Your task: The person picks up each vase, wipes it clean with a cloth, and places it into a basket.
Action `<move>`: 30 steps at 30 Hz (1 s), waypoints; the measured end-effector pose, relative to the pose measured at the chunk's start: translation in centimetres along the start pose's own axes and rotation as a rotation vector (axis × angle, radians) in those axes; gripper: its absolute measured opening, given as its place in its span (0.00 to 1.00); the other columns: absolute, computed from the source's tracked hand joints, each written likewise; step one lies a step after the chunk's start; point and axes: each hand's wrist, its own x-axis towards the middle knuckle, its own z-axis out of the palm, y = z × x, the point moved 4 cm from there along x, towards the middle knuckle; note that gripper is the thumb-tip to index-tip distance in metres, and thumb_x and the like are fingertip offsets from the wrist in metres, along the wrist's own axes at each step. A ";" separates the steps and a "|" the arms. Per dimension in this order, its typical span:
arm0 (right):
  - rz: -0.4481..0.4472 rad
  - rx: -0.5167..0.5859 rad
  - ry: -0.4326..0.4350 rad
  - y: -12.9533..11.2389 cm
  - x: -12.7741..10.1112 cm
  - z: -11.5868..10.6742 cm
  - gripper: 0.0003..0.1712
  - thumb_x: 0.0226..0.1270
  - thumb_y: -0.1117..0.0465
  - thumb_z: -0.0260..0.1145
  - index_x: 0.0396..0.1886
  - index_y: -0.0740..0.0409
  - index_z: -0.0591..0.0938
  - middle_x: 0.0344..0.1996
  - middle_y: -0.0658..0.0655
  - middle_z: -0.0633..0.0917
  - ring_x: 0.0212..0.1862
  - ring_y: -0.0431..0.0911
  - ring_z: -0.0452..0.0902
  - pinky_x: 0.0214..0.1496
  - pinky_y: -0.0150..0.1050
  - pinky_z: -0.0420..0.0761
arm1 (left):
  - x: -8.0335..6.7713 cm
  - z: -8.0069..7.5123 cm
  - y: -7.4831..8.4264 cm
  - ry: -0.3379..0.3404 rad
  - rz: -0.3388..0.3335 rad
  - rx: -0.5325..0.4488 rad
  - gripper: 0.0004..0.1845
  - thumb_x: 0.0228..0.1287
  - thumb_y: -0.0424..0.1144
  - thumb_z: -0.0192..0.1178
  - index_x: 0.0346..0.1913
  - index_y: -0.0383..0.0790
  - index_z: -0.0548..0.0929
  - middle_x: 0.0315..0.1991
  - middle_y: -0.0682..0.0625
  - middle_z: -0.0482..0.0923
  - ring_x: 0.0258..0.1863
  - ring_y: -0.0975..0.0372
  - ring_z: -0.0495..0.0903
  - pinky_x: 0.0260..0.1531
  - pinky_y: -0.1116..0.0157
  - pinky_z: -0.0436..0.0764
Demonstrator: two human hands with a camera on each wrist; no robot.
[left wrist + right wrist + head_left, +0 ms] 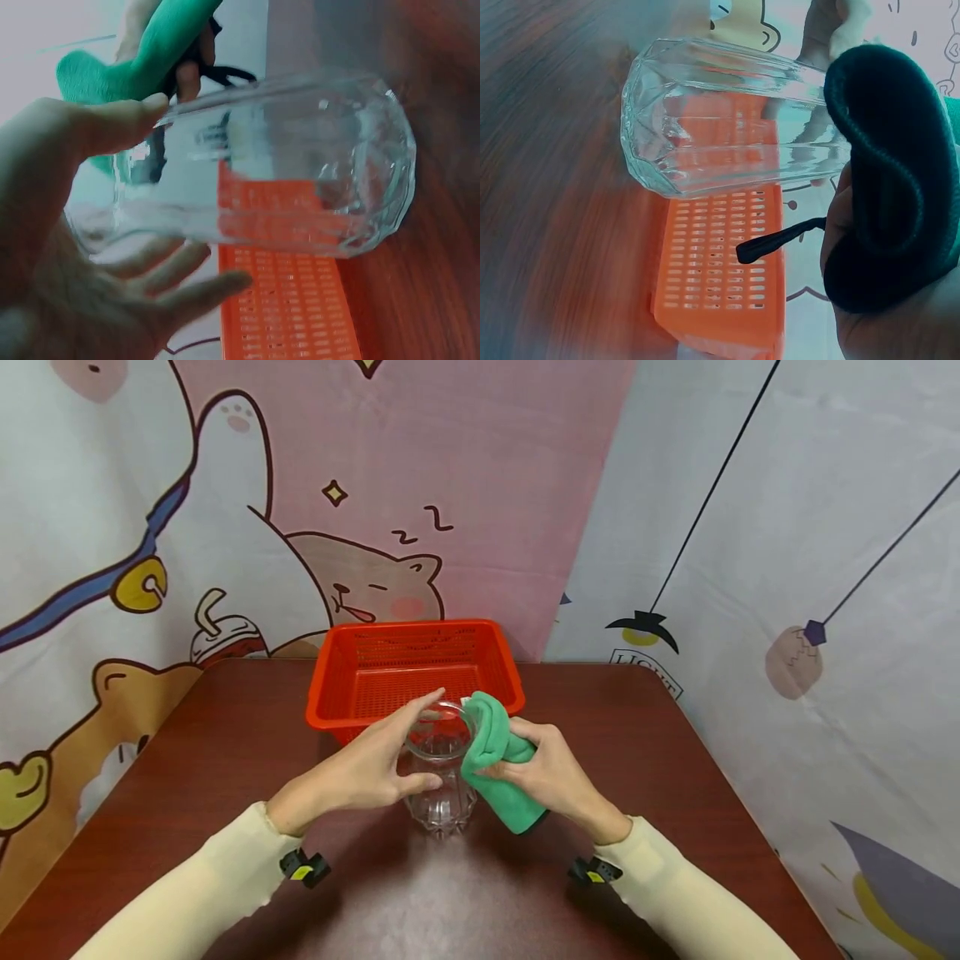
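Observation:
A clear glass vase [441, 789] with a faceted lower body is in front of me, base down, over the table. My left hand [367, 764] holds it from the left, thumb along its side and fingers spread around the neck. In the left wrist view the thumb [124, 124] lies against the glass [300, 157]. My right hand [551, 768] grips a folded green cloth [491, 739], whose top edge is at the vase's rim. In the right wrist view the cloth [892, 172] looks dark, and a black loop [780, 238] hangs beside it.
A red perforated plastic basket [416, 681] stands on the brown table [600, 710] just behind the vase. Cartoon-printed curtains [480, 460] hang behind the table and along its right side.

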 end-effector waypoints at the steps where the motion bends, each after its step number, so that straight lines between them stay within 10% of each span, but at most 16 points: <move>1: 0.001 -0.002 0.000 0.1 0.0 0.0 0.22 0.58 0.62 0.82 0.53 0.50 0.89 0.44 0.50 0.89 0.40 0.48 0.87 0.42 0.45 0.87 | -0.1 0.1 0.1 0.027 -0.002 0.020 0.63 0.55 0.49 0.80 0.84 0.55 0.45 0.70 0.52 0.70 0.68 0.60 0.71 0.65 0.52 0.75; 6: -0.004 -0.013 0.018 0.2 -0.2 -0.4 0.21 0.57 0.62 0.83 0.50 0.48 0.89 0.41 0.50 0.89 0.37 0.49 0.87 0.40 0.46 0.87 | -0.4 0.4 1.0 0.212 -0.086 0.114 0.65 0.48 0.58 0.82 0.83 0.52 0.51 0.63 0.49 0.71 0.60 0.58 0.75 0.59 0.54 0.80; 14: 0.001 -0.028 0.082 -0.3 -0.4 -1.4 0.17 0.56 0.63 0.83 0.45 0.48 0.89 0.37 0.52 0.88 0.34 0.49 0.86 0.37 0.47 0.87 | 0.0 1.2 2.4 0.358 -0.326 0.330 0.63 0.41 0.78 0.73 0.76 0.48 0.62 0.46 0.49 0.66 0.21 0.61 0.73 0.18 0.67 0.76; 30: 0.056 -0.050 0.046 4.3 -0.3 -2.4 0.20 0.59 0.51 0.82 0.50 0.40 0.88 0.38 0.50 0.89 0.35 0.50 0.87 0.38 0.49 0.87 | 0.1 1.0 2.0 0.308 -0.224 0.201 0.49 0.47 0.53 0.83 0.71 0.47 0.68 0.48 0.50 0.74 0.37 0.61 0.77 0.32 0.63 0.80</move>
